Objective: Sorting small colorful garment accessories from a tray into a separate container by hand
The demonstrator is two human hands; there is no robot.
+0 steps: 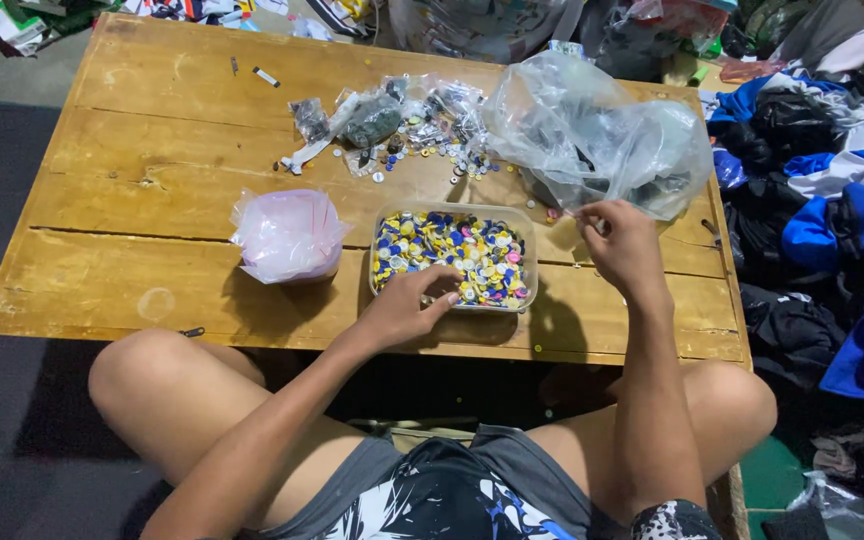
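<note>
A clear plastic tub [529, 262] full of small yellow, blue, white and pink buttons [472, 250] stands on a low wooden table [152, 150]. My left hand [407, 305] rests on the tub's near rim, its fingertips down among the buttons. My right hand [622, 243] hovers just right of the tub with thumb and forefinger pinched together on something tiny; what it is cannot be made out. Just behind that hand sits a big crumpled clear plastic bag [592, 130].
A pink-tinted plastic bag [287, 235] sits left of the tub. Loose buttons and small clear packets [402, 125] lie scattered at the table's back. Piles of blue and dark clothes [822, 200] crowd the right side. My bare knees flank the table's near edge.
</note>
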